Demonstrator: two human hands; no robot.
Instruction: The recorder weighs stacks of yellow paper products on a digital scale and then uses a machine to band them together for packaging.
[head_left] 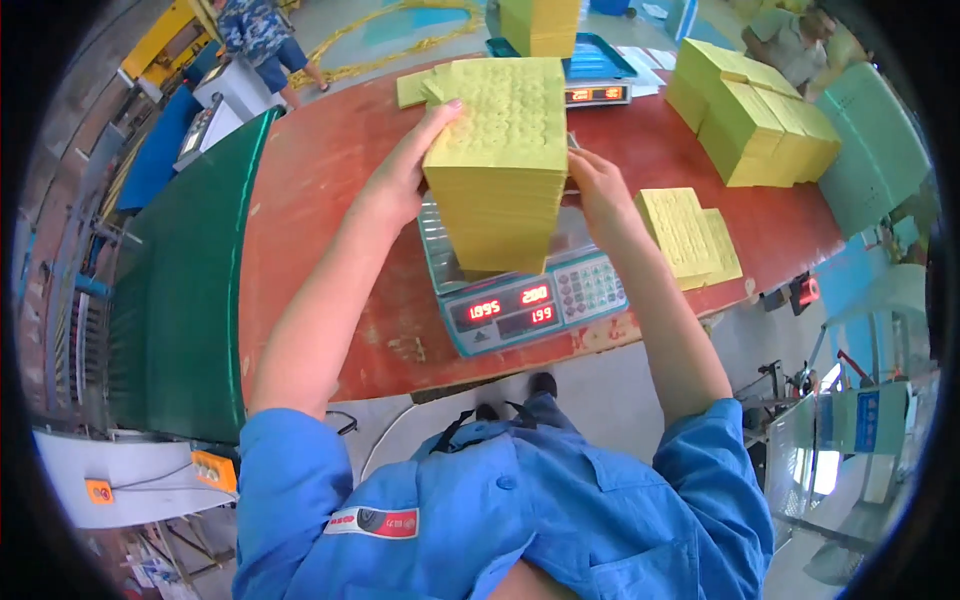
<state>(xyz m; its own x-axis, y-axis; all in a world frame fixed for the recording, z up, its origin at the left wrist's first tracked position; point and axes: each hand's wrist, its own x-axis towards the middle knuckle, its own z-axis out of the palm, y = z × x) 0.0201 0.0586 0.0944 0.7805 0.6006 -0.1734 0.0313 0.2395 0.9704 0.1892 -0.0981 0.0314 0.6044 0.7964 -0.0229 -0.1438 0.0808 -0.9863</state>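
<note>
A tall stack of yellow embossed paper sheets (500,200) stands on the pan of a digital scale (470,338), whose red display is lit. My left hand (405,170) grips the stack's left side, its thumb over the top edge and its other fingers mostly hidden. At the right side, my right hand (597,190) holds the stack near its upper part, with some fingertips out of sight behind the edge. Some loose yellow sheets (412,90) jut out beyond the stack's far left corner.
Lower yellow piles (678,235) lie right of the scale on the red table (330,210). Larger yellow stacks (745,125) stand farther right. Across the table is a second scale (600,95) with a blue tray. One person (265,40) stands far left, another (790,45) far right.
</note>
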